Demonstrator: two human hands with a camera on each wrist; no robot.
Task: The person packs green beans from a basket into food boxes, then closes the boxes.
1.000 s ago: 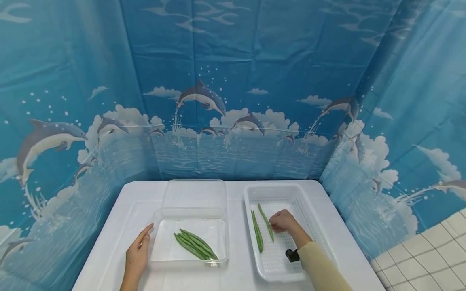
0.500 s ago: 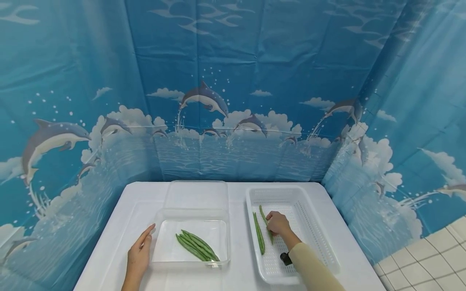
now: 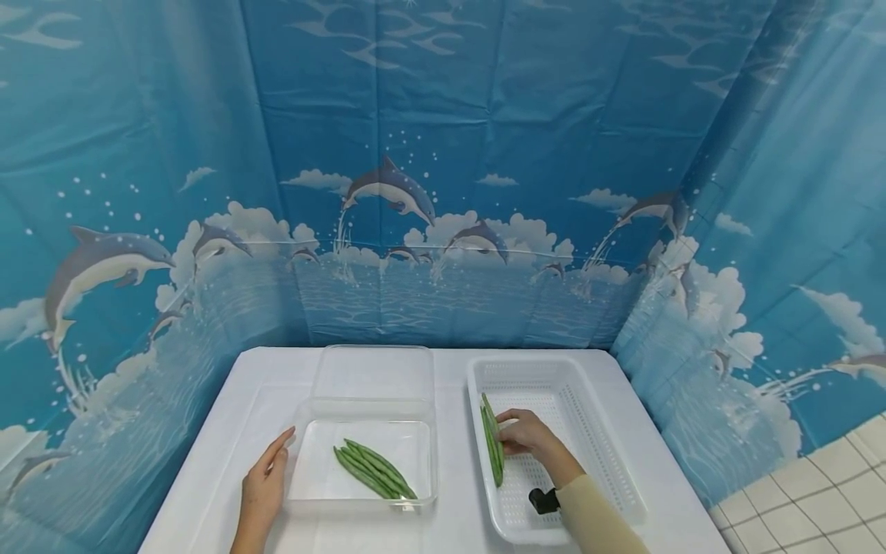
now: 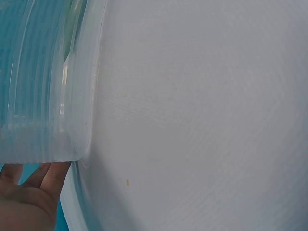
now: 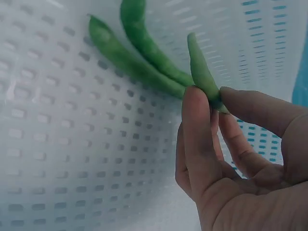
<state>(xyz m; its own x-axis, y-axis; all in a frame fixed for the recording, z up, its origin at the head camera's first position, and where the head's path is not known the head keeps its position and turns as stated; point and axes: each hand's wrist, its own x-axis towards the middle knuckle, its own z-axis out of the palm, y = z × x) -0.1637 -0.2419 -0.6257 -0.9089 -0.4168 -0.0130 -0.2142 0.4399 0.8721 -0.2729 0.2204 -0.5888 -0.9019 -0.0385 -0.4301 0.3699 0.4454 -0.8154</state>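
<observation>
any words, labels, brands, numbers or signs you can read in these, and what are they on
None: no readable text shows in any view.
The clear container, white basket and green beans show no lettering.
The blue backdrop shows pictures, such as dolphins and clouds, not words.
The black object at the right wrist is too small to tell if it is marked.

The beans (image 3: 374,468) are green, the container (image 3: 367,408) clear, the basket (image 3: 514,512) and desk (image 3: 221,431) white, the sleeve (image 3: 598,519) pale yellow, the curtain (image 3: 429,100) blue with a dolphin-and-cloud pattern.
</observation>
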